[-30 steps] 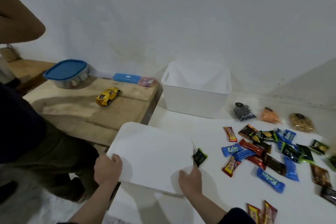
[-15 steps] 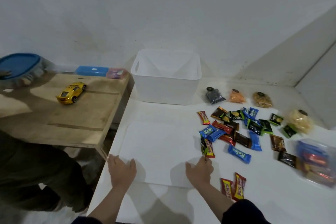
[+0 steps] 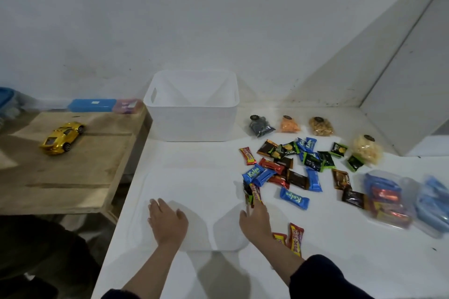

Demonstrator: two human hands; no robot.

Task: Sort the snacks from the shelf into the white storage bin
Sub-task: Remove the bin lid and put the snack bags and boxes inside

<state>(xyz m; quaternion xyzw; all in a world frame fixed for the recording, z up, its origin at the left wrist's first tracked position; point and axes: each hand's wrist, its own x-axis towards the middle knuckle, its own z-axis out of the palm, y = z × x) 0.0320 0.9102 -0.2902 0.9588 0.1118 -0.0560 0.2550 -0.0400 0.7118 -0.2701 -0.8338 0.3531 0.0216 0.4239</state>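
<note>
The white storage bin [image 3: 192,116] stands open and apparently empty at the back of the white surface [image 3: 315,262], against the wall, so nothing has gone into it yet; its lid [image 3: 194,201] lies flat in front of it, likely set aside to leave the opening free. The left hand [image 3: 167,221] rests palm-down on the lid's near part, fingers straight and spread, gripping nothing. The right hand [image 3: 255,222] lies at the lid's right edge with its fingertips at a red-and-yellow bar [image 3: 254,194] on the fringe of the loose snacks [image 3: 291,170]; it seems to be starting on that bar, but whether the fingers pinch it or merely touch it I cannot tell, as the hand's back hides them. Four small clear bags [image 3: 290,125] lie in a row behind the pile. At the far right a clear pouch [image 3: 386,199] of wrapped bars is blurred, its contents unreadable. A yellow toy car [image 3: 63,137] sits on the wooden table [image 3: 73,177] to the left.
</note>
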